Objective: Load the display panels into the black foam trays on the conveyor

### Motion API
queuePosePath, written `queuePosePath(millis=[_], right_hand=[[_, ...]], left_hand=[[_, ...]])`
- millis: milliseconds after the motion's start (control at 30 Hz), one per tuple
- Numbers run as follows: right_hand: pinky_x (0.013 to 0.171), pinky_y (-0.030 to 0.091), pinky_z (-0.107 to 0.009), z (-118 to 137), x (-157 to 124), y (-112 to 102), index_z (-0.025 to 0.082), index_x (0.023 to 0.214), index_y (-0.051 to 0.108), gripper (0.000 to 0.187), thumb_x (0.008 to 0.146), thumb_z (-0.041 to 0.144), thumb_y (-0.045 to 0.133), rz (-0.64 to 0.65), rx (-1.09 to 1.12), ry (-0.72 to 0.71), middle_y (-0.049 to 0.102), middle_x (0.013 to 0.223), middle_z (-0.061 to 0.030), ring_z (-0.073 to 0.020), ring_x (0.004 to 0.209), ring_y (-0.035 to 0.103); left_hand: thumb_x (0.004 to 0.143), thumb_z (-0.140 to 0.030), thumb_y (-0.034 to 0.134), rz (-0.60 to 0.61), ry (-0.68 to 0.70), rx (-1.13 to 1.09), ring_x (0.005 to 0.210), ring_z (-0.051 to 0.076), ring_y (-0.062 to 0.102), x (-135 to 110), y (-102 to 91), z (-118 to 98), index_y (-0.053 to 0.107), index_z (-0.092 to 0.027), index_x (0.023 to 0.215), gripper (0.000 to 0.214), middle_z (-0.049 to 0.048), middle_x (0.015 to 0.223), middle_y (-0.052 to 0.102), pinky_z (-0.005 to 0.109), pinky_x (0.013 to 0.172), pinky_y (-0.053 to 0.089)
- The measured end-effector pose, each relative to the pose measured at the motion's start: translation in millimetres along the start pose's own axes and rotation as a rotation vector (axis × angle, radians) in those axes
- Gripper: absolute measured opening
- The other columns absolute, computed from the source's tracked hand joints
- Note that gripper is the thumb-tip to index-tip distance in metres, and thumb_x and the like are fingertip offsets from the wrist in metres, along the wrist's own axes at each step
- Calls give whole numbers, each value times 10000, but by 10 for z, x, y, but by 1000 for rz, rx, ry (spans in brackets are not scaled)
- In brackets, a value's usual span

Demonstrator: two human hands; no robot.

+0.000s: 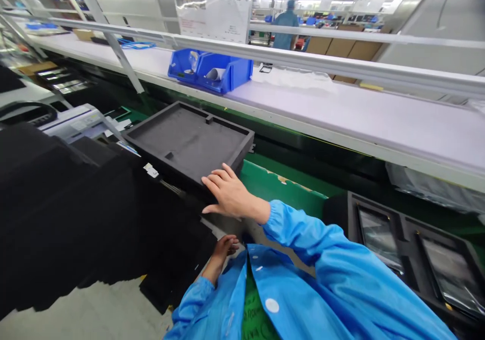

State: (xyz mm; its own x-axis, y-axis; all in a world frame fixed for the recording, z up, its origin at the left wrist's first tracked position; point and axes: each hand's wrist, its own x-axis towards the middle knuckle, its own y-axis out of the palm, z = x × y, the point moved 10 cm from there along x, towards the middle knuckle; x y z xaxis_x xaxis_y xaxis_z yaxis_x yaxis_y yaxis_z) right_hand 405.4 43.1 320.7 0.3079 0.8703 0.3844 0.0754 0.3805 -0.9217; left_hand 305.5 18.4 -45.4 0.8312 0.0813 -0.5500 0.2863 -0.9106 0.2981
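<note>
My right hand [233,194] reaches forward with its fingers spread, the fingertips over the near right corner of a shallow black tray [189,140]. Whether the fingers press on the rim is hard to tell. The tray has raised edges and small blocks on its inner sides, with nothing lying in it. Close to my body, my left hand [226,248] hangs low with loosely bent fingers, apart from the tray, and I see nothing in it. A stack of black sheets or pads [94,213] lies left of my hands.
At right, a black foam tray [407,234] holds framed glass-like panels [379,236]. A green board edge [280,188] runs beside my right forearm. Beyond stands a white shelf [303,97] with blue bins [227,75] under a metal rail. A person [287,27] stands far back.
</note>
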Motion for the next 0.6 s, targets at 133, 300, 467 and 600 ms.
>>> queuePosePath(millis=[133, 300, 467, 600], right_hand=[[1155, 350, -545, -8, 318, 119, 95, 1167, 629, 372, 954, 397, 669, 97, -132, 75, 614, 1040, -128, -292, 1081, 527], [1050, 419, -553, -170, 286, -569, 116, 1115, 632, 240, 993, 316, 576, -23, -91, 66, 570, 1035, -130, -298, 1085, 488], [1175, 316, -641, -159, -690, -1360, 187, 1233, 592, 305, 1025, 393, 504, -152, -33, 33, 578, 1021, -98, -276, 1051, 528], [1202, 337, -610, 25, -1927, -1607, 202, 1240, 591, 288, 1037, 383, 498, -167, -62, 91, 610, 1015, -79, -232, 1022, 563]], left_hand=[[583, -679, 850, -31, 66, -98, 872, 278, 740, -162, -176, -125, 723, -156, 967, 661, 144, 1001, 765, 390, 816, 558], [507, -617, 932, -125, 160, -221, 827, 247, 736, -338, -480, -644, 732, -137, 935, 674, 126, 946, 773, 369, 801, 564], [633, -595, 894, -190, 415, -294, 932, 266, 738, -807, -758, -1517, 760, -143, 967, 578, 120, 1019, 779, 416, 906, 573], [819, -672, 697, -110, 574, -323, 1138, 299, 693, -1342, -561, -2097, 755, -232, 1069, 509, 86, 1193, 756, 515, 1072, 519]])
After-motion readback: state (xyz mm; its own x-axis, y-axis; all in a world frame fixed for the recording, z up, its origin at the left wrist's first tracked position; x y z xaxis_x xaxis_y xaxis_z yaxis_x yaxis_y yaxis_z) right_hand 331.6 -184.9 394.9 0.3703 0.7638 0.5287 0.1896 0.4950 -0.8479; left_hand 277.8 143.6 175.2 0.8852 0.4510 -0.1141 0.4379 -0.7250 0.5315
